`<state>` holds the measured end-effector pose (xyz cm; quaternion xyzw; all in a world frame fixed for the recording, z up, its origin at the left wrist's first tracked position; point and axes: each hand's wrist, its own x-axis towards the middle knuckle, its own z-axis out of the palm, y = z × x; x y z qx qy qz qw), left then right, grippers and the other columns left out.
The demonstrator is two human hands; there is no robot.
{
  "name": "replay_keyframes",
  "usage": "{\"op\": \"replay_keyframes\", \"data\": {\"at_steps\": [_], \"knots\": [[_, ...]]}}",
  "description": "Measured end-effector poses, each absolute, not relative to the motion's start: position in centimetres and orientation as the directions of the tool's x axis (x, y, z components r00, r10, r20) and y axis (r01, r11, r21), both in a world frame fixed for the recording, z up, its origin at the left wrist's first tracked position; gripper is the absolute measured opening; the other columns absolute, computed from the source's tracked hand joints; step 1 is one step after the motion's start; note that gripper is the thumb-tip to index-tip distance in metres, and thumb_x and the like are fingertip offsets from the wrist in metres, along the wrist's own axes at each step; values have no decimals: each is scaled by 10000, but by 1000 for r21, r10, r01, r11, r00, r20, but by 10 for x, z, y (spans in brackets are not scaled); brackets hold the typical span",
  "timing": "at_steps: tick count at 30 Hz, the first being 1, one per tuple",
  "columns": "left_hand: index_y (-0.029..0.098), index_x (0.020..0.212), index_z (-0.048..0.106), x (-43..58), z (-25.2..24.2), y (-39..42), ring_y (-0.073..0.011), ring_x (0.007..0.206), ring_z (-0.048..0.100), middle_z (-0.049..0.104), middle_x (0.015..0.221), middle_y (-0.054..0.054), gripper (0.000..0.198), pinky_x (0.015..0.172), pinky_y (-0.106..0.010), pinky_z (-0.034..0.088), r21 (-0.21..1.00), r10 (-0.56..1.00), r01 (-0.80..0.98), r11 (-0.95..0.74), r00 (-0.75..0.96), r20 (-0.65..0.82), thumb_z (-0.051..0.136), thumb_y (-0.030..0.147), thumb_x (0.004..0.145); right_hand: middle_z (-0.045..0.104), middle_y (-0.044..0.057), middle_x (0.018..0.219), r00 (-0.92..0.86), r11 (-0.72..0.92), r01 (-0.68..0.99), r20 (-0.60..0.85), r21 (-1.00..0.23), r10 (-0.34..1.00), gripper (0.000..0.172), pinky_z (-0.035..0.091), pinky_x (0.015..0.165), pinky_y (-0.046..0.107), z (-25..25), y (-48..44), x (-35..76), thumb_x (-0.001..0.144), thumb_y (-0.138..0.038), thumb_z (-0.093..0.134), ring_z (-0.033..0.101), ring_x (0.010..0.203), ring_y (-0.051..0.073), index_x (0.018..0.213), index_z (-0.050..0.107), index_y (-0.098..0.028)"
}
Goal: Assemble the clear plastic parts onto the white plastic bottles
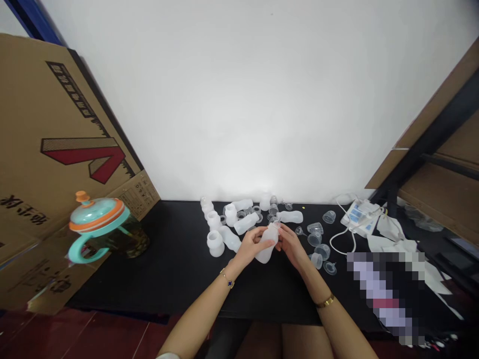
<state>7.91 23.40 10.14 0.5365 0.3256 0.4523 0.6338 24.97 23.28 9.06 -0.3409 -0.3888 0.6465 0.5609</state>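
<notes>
My left hand [255, 245] is closed around a frosted white bottle [266, 251], which tilts with its neck up and to the right. At the bottle's mouth is a small clear teat [276, 222], and the fingers of my right hand [290, 244] close on it there; their tips are partly hidden. Just left of my hands stand white wide-necked bottles [216, 244], and other bottles [246, 223] lie on their sides. To the right of my right hand are clear plastic cups [322, 252] and a loose clear teat [330, 268].
A jug with a turquoise lid [98, 215] stands left on the black table [175, 259], beside a large cardboard box [56, 124]. A white power strip [361, 218] with cable, crumpled papers [396, 244] and a pixelated patch are on the right. A white wall [239, 99] rises behind.
</notes>
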Motion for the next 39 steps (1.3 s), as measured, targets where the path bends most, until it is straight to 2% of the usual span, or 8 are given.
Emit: {"op": "replay_keyframes", "data": {"at_steps": [6,13,19,31,39], "knots": [[147,1108,665,82,94,237,-248,952,684,722,1079,-112,560,823,-331,523,972,929,-234,18,363,71,848,442,668,693,74,946,-169,-89,-462,-11,-882,985,428,372,453,237,95,232,250,779,-507,740,582,703,176,1107,717,-233],[141,1084,677,81,96,237,-229,903,681,726,1028,-100,536,799,-312,518,965,932,-262,26,356,72,844,444,673,690,70,876,-196,-99,-471,-6,-876,981,369,367,461,242,97,231,251,780,-453,743,572,691,177,1064,722,-218],[140,1103,676,81,98,236,-255,956,680,724,1062,-114,550,833,-335,525,972,930,-235,11,359,76,839,451,679,680,57,841,-176,-94,-463,-13,-881,984,342,359,460,238,96,231,251,774,-431,752,560,667,170,1041,711,-222],[150,1101,673,82,99,236,-236,936,680,720,1061,-98,537,832,-325,513,975,929,-222,-9,359,91,843,433,677,641,27,835,-147,-75,-466,-7,-882,989,345,366,449,219,97,231,250,740,-431,793,521,613,124,1000,687,-230],[150,1078,684,81,94,238,-235,947,673,724,1037,-89,494,850,-321,502,966,932,-258,-7,349,100,839,414,690,643,39,842,-176,-88,-486,-1,-869,984,359,371,458,220,95,231,251,793,-445,746,530,638,138,1073,694,-227]]}}
